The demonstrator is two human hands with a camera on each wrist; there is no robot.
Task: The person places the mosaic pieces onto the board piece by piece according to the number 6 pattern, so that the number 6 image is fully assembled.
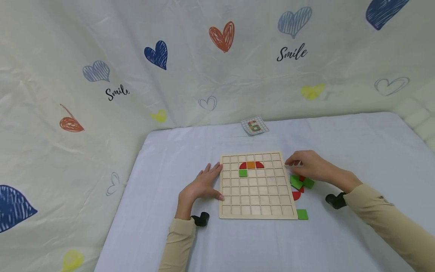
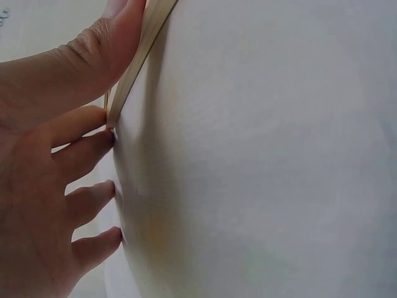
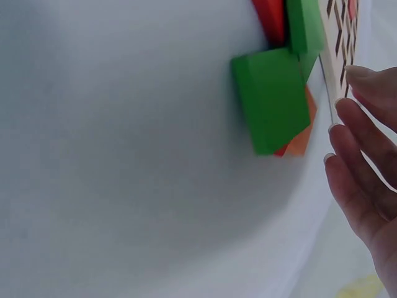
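Note:
A wooden grid board (image 1: 259, 190) lies flat on the table. In its upper part, an orange square tile (image 1: 250, 165) sits between two rounded red tiles (image 1: 259, 165), and a green square tile (image 1: 243, 173) lies below the left one. My left hand (image 1: 202, 184) rests at the board's left edge with spread fingers, thumb lower down along that edge. Just off the upper right edge is my right hand (image 1: 310, 165), its fingers loosely bent with nothing visible between them. Beside and below it, green tiles (image 3: 273, 102) and red tiles (image 3: 270, 22) overlap in a small pile.
One rounded red tile (image 1: 296, 195) and a separate green tile (image 1: 302, 214) lie along the board's right side. Behind the board, a small pattern card (image 1: 255, 125) rests on the white-covered table (image 1: 190, 147), close to the curtain (image 1: 190, 87) printed with hearts.

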